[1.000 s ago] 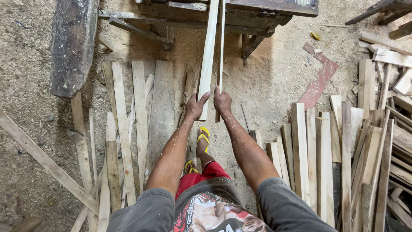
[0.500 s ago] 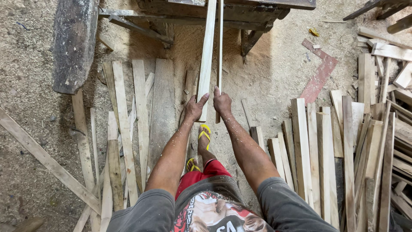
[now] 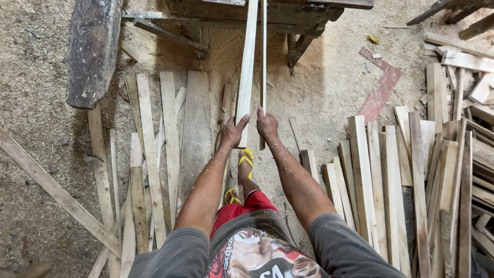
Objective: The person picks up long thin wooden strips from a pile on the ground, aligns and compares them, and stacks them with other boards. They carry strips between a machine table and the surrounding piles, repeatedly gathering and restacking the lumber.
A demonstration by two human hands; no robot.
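Note:
My left hand (image 3: 234, 131) grips the near end of a wide pale wooden board (image 3: 247, 67) that runs straight away from me toward a dark machine table (image 3: 278, 13). My right hand (image 3: 267, 124) holds the near end of a thin wooden strip (image 3: 264, 56) lying just right of the board, separated from it by a narrow gap. Both pieces reach up onto the table at the top of the view. Below my hands stands my foot in a yellow flip-flop (image 3: 246, 159) on sawdust-covered ground.
Loose planks (image 3: 170, 144) lie on the sawdust floor at left, with a long diagonal batten (image 3: 56, 193). A big stack of cut boards (image 3: 411, 175) fills the right side. A dark heavy slab (image 3: 95, 49) sits upper left; a reddish strip (image 3: 383, 87) lies upper right.
My hands and the two wood pieces have barely shifted; the view has tilted slightly, so the machine table sits a little higher in the frame.

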